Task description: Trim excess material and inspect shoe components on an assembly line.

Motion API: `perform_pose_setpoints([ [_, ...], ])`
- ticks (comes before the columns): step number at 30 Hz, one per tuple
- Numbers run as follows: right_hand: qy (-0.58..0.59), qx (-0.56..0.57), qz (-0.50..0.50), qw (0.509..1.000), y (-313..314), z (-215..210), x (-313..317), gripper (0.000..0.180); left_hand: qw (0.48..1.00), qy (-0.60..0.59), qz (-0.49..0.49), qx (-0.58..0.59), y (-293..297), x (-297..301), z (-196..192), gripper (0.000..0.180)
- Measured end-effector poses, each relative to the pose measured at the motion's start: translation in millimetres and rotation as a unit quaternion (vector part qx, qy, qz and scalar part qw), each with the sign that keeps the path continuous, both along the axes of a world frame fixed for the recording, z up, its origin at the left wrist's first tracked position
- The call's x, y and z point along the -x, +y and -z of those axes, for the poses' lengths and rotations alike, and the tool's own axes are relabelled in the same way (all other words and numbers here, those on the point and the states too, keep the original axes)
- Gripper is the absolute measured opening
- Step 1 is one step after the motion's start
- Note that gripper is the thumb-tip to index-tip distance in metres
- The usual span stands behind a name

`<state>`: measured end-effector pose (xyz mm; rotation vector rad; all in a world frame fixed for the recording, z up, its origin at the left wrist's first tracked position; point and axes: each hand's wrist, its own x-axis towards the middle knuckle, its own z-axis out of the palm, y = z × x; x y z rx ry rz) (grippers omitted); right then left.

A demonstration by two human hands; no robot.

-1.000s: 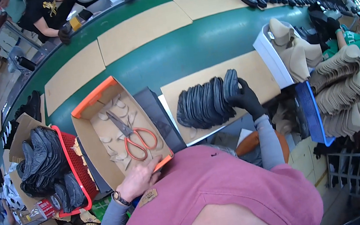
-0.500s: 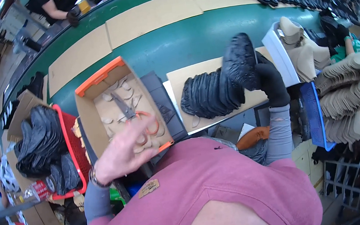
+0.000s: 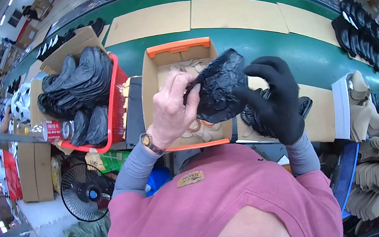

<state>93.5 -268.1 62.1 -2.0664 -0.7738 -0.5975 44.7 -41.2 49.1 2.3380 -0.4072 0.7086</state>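
Both my hands hold a crinkled black shoe-shaped piece (image 3: 221,84) up over an orange-edged cardboard box (image 3: 179,46). My bare left hand (image 3: 172,102) pinches its left edge between thumb and fingers. On the other edge, my black-gloved right hand (image 3: 277,98) grips with thumb and fingers. Scissors with orange handles (image 3: 195,126) lie in the box among small pale scraps, partly hidden by the piece. Behind and below the gloved hand, more black crinkled pieces (image 3: 304,107) rest on a cardboard sheet (image 3: 324,115).
At left, a red basket (image 3: 117,78) holds black wrapped pieces (image 3: 80,78); a bottle (image 3: 56,130) lies at its edge. A fan (image 3: 85,193) stands below. To the right are a white bin (image 3: 341,96), a blue basket (image 3: 352,177) and stacked beige pieces (image 3: 370,177).
The black piece has moved left from the row to above the box. My left hand has closed on it. The view has swung left.
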Motion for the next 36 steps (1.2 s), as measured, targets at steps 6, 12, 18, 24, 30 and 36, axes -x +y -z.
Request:
perform_pose_setpoints([
  [6,0.061,0.068,-0.094,0.991,52.4,13.3,-12.9,0.033,0.996,-0.087,-0.003,0.031,-1.7,17.0,11.2,0.024],
  [12,0.028,0.006,-0.117,0.993,74.2,28.0,-17.0,0.019,0.985,-0.112,-0.119,0.059,9.9,25.9,24.3,0.025],
  [18,0.189,-0.207,-0.065,0.958,59.1,27.8,-25.4,0.018,0.965,-0.117,-0.185,0.147,30.5,31.0,37.2,0.037],
  [24,0.064,-0.114,-0.045,0.990,66.6,-13.6,-19.1,0.041,0.981,-0.132,-0.138,0.016,46.5,30.9,17.3,0.048],
  [30,0.398,-0.139,-0.190,0.887,104.7,2.3,-18.5,0.050,0.980,-0.139,-0.139,-0.039,50.3,23.7,5.4,0.058],
  [36,0.242,-0.106,-0.243,0.934,121.4,17.6,-8.1,0.043,0.927,-0.207,-0.238,-0.205,65.1,25.9,3.5,0.052],
])
